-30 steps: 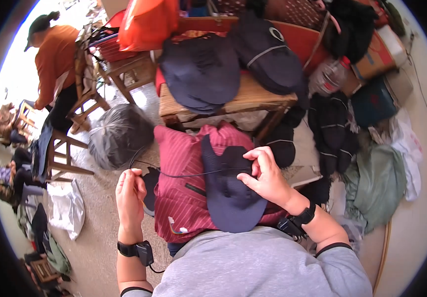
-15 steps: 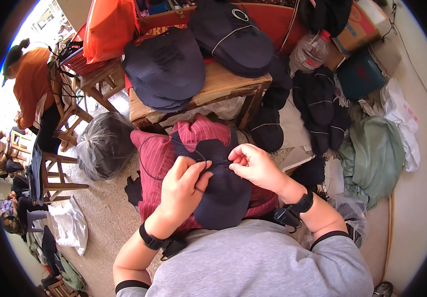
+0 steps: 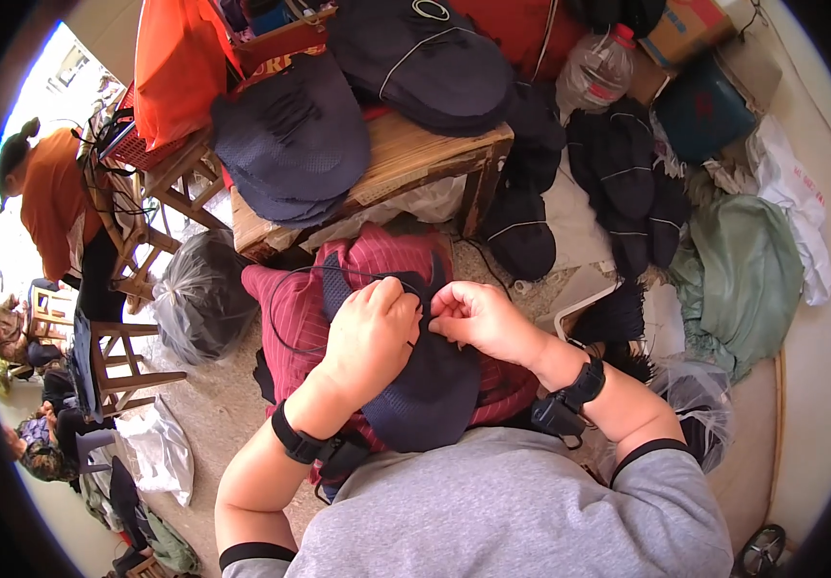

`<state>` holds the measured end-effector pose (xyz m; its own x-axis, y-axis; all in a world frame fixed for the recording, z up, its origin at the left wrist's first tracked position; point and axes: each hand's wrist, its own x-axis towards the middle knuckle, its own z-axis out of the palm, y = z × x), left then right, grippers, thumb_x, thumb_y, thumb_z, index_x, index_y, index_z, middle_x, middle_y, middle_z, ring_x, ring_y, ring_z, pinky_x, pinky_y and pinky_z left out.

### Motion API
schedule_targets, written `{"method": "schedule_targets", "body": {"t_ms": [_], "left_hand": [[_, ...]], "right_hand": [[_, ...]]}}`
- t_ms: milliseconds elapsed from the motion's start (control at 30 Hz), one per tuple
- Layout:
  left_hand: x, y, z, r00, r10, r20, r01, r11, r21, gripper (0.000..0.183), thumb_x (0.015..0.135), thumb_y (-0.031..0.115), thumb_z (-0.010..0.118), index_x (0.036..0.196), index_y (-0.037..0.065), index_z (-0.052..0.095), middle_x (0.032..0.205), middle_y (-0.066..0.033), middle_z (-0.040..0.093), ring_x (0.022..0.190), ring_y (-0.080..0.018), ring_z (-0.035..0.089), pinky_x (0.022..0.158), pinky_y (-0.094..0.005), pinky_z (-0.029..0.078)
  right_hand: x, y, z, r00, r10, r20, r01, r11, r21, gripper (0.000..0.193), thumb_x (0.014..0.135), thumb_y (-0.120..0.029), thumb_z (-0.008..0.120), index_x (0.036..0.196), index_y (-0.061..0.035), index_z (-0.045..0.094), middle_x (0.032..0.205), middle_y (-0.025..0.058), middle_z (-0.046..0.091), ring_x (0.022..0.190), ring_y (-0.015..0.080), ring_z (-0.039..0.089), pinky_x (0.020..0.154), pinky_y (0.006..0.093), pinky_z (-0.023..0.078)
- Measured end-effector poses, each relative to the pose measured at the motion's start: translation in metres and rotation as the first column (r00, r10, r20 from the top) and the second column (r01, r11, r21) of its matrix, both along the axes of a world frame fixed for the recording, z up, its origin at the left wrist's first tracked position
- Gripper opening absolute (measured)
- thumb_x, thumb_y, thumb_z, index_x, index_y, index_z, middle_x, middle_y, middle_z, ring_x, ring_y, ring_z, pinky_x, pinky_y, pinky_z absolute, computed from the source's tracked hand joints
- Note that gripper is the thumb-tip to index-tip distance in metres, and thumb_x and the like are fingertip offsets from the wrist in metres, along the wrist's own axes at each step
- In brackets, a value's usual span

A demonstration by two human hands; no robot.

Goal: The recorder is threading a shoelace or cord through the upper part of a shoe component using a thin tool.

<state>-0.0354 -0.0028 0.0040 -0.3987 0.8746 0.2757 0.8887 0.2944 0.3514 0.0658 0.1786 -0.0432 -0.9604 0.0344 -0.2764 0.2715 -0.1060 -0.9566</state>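
As left hand (image 3: 372,332) has joined right hand (image 3: 478,316) over navy curved fabric piece (image 3: 430,400), grips narrow, contents unclear: fine work likely.

Lettering shows in a few spots. Large pale letters, partly covered, stand on a red surface (image 3: 277,67) at the back of the wooden counter (image 3: 425,162). A line of small red print runs down the white plastic bag (image 3: 787,193) at the right. The clear bottle (image 3: 592,69) bears a reddish patch, and the dark teal container (image 3: 704,108) faint reddish marks, both too blurred to read.
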Motion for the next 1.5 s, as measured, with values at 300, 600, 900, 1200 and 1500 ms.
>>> {"method": "schedule_targets", "body": {"t_ms": [300, 600, 900, 1200, 1500], "left_hand": [[0.009, -0.013, -0.002, 0.998, 0.043, 0.034, -0.047, 0.99, 0.136, 0.017, 0.083, 0.008, 0.077, 0.097, 0.003, 0.068, 0.087, -0.0094, 0.057, 0.078, -0.0289, 0.063, 0.071, -0.0397, 0.053], [0.014, -0.026, -0.003, 0.96, 0.15, 0.237, -0.176, 0.98, 0.094, 0.037, 0.081, 0.009, 0.083, 0.115, 0.005, 0.067, 0.089, -0.0076, 0.056, 0.072, -0.0216, 0.06, 0.064, -0.0337, 0.052], [0.035, -0.056, 0.005, 0.831, 0.167, 0.531, -0.334, 0.913, 0.235, 0.081, 0.088, 0.003, 0.08, 0.152, 0.003, 0.031, 0.092, -0.006, 0.052, 0.071, -0.0136, 0.053, 0.064, -0.0267, 0.049], [0.02, -0.091, 0.015, 0.889, 0.249, 0.385, -0.34, 0.921, 0.19, 0.019, 0.092, -0.003, 0.07, 0.111, -0.001, 0.07, 0.093, -0.0094, 0.066, 0.074, -0.0172, 0.065, 0.068, -0.0297, 0.054], [0.006, -0.057, -0.005, 0.843, 0.33, 0.425, -0.409, 0.906, 0.109, 0.023, 0.083, 0.002, 0.08, 0.103, 0.003, 0.067, 0.091, -0.0045, 0.06, 0.063, -0.0122, 0.05, 0.06, -0.0279, 0.046]], "right_hand": [[0.001, 0.002, 0.0, 0.993, 0.007, -0.118, 0.002, 0.997, 0.082, 0.008, 0.096, -0.008, 0.072, 0.098, -0.0059, 0.064, 0.081, -0.0053, 0.061, 0.07, 0.0023, 0.056, 0.06, 0.0199, 0.046], [0.024, 0.021, -0.001, 0.997, -0.079, -0.001, 0.079, 0.996, 0.047, 0.005, 0.098, -0.009, 0.069, 0.1, -0.006, 0.065, 0.083, -0.006, 0.061, 0.072, 0.0019, 0.055, 0.062, 0.02, 0.046], [0.031, 0.024, -0.003, 0.911, -0.359, -0.203, 0.388, 0.913, 0.124, 0.005, 0.102, -0.006, 0.063, 0.107, -0.0059, 0.064, 0.092, -0.0047, 0.062, 0.079, 0.0024, 0.056, 0.072, 0.0195, 0.048], [0.026, 0.005, 0.019, 0.919, -0.158, -0.362, 0.308, 0.859, 0.409, 0.016, 0.092, -0.007, 0.074, 0.104, -0.0034, 0.065, 0.097, 0.0063, 0.06, 0.079, 0.0154, 0.062, 0.073, 0.0277, 0.052], [0.016, -0.005, 0.004, 0.965, -0.084, -0.249, 0.176, 0.91, 0.376, 0.017, 0.091, -0.012, 0.077, 0.099, -0.0026, 0.066, 0.094, 0.0054, 0.062, 0.081, 0.0161, 0.063, 0.075, 0.0309, 0.053]]}}
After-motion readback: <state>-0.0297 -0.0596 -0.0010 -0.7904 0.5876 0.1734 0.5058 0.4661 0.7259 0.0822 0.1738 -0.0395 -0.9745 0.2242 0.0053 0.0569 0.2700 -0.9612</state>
